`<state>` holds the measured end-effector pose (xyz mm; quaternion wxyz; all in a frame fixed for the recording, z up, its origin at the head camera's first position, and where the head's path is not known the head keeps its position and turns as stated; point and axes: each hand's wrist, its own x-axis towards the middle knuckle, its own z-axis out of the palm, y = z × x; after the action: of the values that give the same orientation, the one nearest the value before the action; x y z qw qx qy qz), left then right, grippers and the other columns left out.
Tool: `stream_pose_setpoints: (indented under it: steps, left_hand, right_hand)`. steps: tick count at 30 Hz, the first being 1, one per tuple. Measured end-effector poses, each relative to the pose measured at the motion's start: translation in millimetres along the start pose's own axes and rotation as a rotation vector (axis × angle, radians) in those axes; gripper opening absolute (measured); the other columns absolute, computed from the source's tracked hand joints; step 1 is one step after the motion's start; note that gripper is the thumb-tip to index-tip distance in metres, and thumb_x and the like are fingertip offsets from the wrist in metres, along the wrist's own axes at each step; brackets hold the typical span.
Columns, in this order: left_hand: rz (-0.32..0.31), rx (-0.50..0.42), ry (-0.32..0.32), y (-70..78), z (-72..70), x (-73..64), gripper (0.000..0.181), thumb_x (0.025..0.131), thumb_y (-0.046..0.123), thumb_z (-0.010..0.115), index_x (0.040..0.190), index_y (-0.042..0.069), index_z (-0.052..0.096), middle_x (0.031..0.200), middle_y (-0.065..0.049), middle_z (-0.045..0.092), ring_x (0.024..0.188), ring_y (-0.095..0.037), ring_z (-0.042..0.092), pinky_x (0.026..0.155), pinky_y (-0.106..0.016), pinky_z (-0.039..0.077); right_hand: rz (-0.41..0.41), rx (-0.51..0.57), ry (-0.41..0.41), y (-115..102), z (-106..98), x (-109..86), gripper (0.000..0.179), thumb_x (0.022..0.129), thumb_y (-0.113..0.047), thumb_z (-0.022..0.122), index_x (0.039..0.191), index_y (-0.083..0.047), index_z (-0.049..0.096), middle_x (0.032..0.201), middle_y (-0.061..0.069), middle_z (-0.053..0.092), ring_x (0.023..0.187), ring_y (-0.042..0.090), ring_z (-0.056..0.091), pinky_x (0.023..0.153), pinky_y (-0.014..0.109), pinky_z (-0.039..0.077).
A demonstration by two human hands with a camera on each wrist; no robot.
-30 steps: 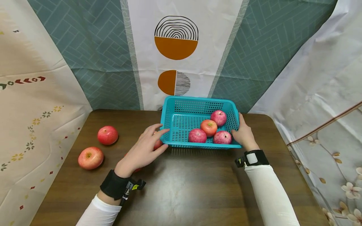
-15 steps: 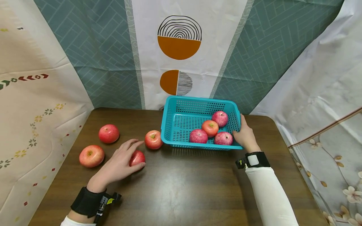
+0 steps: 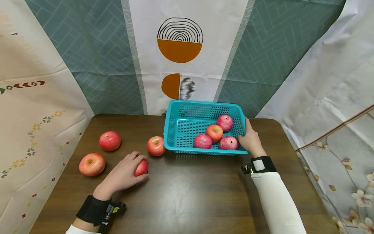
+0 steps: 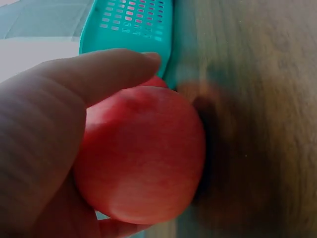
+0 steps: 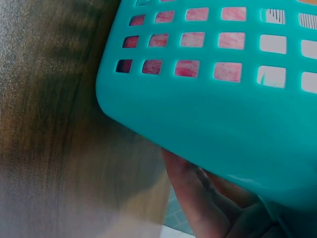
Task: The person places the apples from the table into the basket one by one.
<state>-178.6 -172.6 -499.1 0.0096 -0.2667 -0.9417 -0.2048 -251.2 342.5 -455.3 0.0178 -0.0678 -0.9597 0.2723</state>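
Note:
My left hand [image 3: 124, 174] curls round a red apple [image 4: 143, 153] on the table, thumb on one side and fingers on the other. Much of that apple is covered by the hand in the head view. At the right end of a turquoise plastic basket [image 3: 187, 151], my right hand [image 3: 252, 139] grips the rim, its thumb over the inner side. Several apples lie inside toward the basket's right half, among them an orange-red apple [image 3: 214, 133]. Just outside the basket's left end sits another apple [image 3: 156, 146].
Farther left on the brown wooden table [image 3: 187, 195] lie a red apple [image 3: 109, 140] and a larger yellowish-red apple [image 3: 92, 164]. Patterned cloth [image 3: 99, 58] hangs behind the table, close to the basket's back side. Pale cloth borders both sides.
My left hand has moved away from the basket's left end, leftward and nearer to me, and has closed round the red apple. My right hand stays on the basket rim.

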Motion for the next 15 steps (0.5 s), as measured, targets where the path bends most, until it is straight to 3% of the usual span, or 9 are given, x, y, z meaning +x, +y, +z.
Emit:
stream_pose_setpoints:
  steps: [9,15]
  left_hand:
    - [-0.023,0.056,0.011,1.5,1.2,-0.1,0.065,0.067,0.043,0.087,0.123,0.021,0.061,0.119,0.001,0.053,0.105,-0.021,0.052,0.067,-0.043,0.056]
    - [-0.044,0.059,0.002,2.4,4.0,-0.2,0.066,0.066,0.041,0.088,0.124,0.021,0.061,0.119,0.000,0.054,0.105,-0.022,0.052,0.065,-0.045,0.057]
  right_hand:
    - [0.002,0.002,-0.002,-0.8,1.1,0.9,0.086,0.094,-0.011,0.058,0.159,-0.009,0.001,0.130,0.039,0.050,0.106,0.052,0.056,0.087,0.068,0.046]
    - [0.002,0.002,-0.002,0.3,1.2,1.2,0.086,0.094,-0.011,0.058,0.159,-0.009,0.001,0.132,0.038,0.049,0.107,0.052,0.056,0.089,0.069,0.046]
